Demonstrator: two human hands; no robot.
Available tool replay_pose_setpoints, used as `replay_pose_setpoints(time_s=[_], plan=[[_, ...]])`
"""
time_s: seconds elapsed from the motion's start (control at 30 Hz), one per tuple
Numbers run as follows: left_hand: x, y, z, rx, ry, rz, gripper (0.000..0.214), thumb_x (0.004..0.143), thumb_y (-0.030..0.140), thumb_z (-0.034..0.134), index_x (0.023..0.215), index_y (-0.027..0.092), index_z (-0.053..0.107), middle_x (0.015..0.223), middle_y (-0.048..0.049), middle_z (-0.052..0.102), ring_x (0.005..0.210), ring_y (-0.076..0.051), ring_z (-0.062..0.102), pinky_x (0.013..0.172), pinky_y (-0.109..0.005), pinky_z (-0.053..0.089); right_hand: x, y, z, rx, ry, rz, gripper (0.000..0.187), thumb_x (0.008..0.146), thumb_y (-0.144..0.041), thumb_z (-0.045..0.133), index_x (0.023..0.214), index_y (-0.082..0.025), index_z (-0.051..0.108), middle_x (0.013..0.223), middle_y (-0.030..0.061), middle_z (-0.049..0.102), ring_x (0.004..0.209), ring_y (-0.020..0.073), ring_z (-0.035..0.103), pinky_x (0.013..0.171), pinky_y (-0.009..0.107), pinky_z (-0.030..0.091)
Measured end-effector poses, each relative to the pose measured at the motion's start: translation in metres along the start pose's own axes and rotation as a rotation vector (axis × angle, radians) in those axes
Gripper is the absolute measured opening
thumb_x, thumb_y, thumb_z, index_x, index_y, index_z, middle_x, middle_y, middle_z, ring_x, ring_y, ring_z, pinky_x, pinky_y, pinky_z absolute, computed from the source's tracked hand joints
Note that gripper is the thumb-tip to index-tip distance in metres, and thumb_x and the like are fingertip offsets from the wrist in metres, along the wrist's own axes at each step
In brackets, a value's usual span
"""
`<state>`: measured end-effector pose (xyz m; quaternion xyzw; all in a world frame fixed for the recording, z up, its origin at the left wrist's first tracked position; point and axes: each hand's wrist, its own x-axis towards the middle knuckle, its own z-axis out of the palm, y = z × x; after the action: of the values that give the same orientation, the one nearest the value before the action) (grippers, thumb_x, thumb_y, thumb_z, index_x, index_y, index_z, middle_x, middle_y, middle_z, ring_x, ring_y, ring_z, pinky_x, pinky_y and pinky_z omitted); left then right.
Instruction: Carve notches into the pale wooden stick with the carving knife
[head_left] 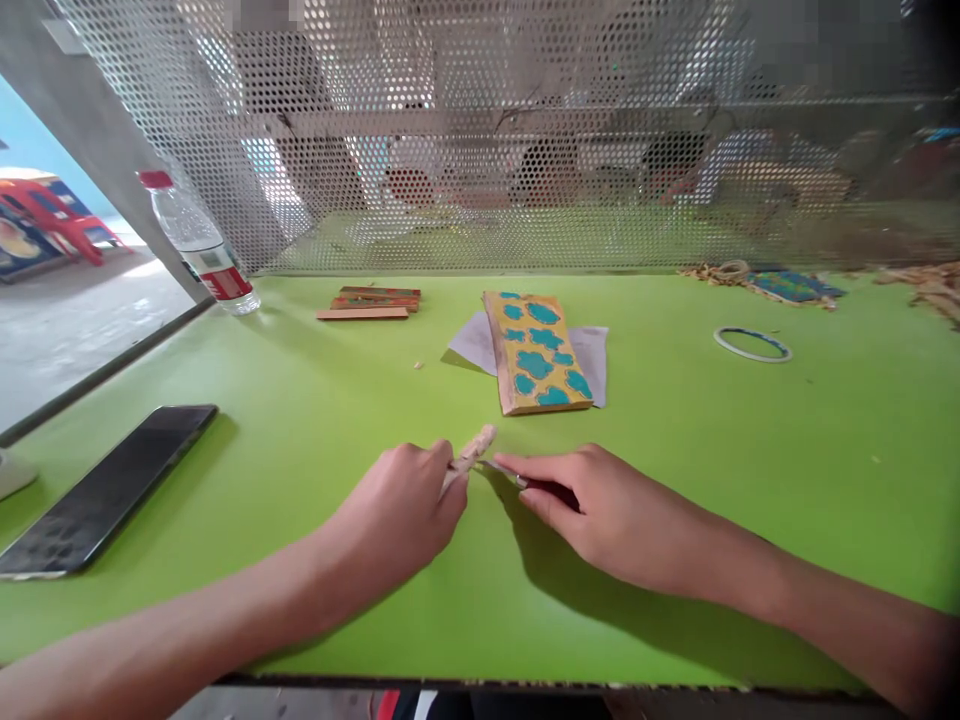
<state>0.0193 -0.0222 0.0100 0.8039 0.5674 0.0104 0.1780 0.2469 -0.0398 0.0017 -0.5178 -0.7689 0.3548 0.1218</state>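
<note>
My left hand is closed around a small pale wooden stick whose tip pokes up past the fingers. My right hand is pinched on a thin metal blade-like tool, its tip touching the stick. Both hands hover low over the green table near its front edge. Just beyond them lies a yellow wooden block painted with teal blotches, resting on a grey sheet of paper.
A dark phone lies at the left. A water bottle with a red cap stands at the back left, flat wooden sticks near it. A thin ring and wood shavings lie at the right. A perforated metal screen closes the back.
</note>
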Motion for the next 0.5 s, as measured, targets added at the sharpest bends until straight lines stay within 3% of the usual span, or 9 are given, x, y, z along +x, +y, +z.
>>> replay_pose_setpoints(time_s=[0.2, 0.5], plan=[[0.0, 0.0, 0.002, 0.024, 0.022, 0.006, 0.026, 0.1, 0.032, 0.036, 0.082, 0.021, 0.051, 0.067, -0.003, 0.056, 0.057, -0.018, 0.047, 0.058, -0.033, 0.026, 0.003, -0.001, 0.0, 0.018, 0.016, -0.014, 0.046, 0.103, -0.035, 0.047, 0.148, -0.038, 0.058, 0.091, -0.0018, 0.08, 0.055, 0.0127, 0.054, 0.054, 0.025, 0.041], [0.0, -0.001, 0.001, 0.023, 0.026, 0.021, 0.026, 0.101, 0.031, 0.036, 0.085, 0.019, 0.053, 0.067, -0.003, 0.058, 0.054, -0.017, 0.048, 0.056, -0.032, 0.027, 0.003, -0.01, -0.004, 0.1, 0.007, -0.024, 0.042, 0.103, -0.033, 0.047, 0.14, -0.031, 0.066, 0.083, -0.0017, 0.073, 0.063, 0.0136, 0.051, 0.059, 0.025, 0.039]])
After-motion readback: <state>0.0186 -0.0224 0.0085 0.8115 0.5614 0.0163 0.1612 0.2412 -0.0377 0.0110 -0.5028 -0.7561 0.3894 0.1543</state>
